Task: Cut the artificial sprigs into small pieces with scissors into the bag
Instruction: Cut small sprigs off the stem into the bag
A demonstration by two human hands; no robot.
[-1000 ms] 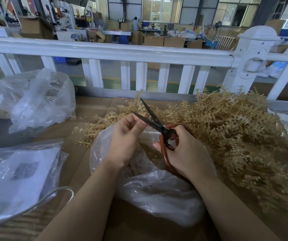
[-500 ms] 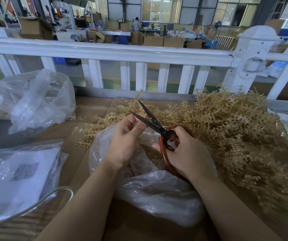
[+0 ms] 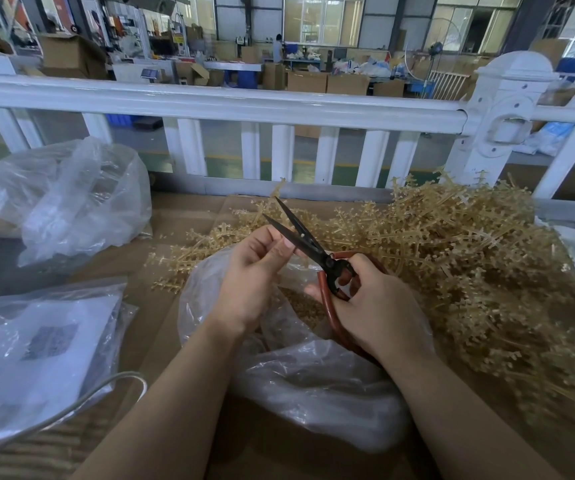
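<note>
The right hand (image 3: pixel 379 308) grips the red-brown handles of the scissors (image 3: pixel 308 244), its fingers curled through and round the loops; the dark blades stand a little apart and point up and away toward the white railing (image 3: pixel 210 103). The left hand (image 3: pixel 253 275) is held just beside the blades, its thumb and fingers (image 3: pixel 281 249) pressed together at the lower blade as if pinching something small, though what they hold is too small to tell. Both hands are over the open mouth of the clear plastic bag (image 3: pixel 314 382), which lies on the cardboard-covered tabletop (image 3: pixel 189 220) and holds a small heap of tan cut pieces (image 3: pixel 301 304). The artificial sprigs (image 3: pixel 469 258), tan and knobbly, lie in a big heap to the right of the bag and spread behind it to the left. At far left sits a crumpled clear bag (image 3: pixel 81 199), and nearer the person a flat plastic sleeve (image 3: pixel 40 344) with a white sheet inside; the sheet carries a dark square print, blurred and not readable. A pale cable (image 3: pixel 71 412) curves across that sleeve.
</note>
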